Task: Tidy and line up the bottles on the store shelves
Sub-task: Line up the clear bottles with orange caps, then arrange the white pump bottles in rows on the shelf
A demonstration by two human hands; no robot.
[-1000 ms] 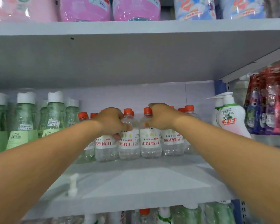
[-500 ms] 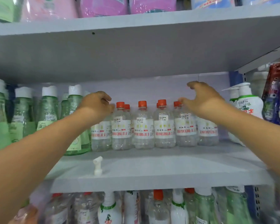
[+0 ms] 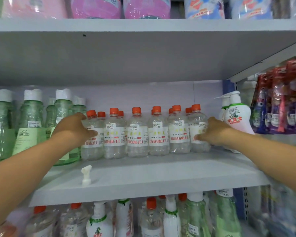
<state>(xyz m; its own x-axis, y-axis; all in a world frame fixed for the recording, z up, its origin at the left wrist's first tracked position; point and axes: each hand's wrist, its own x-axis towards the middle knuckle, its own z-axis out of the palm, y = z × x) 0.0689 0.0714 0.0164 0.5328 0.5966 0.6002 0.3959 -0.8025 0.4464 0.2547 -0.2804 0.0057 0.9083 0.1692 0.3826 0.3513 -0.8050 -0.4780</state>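
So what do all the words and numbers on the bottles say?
"JUNYIMEIQINGJIEJI": red letters on the clear bottles.
"5.00": price stickers on those bottles.
"12.00": sticker on a green bottle.
"水卫士": white pump bottle.
Green labels, top-shelf packs and lower-shelf labels: too blurred to read.

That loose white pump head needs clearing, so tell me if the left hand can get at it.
Probably yes: the pump head stands alone on the shelf front, nothing between it and the left hand.
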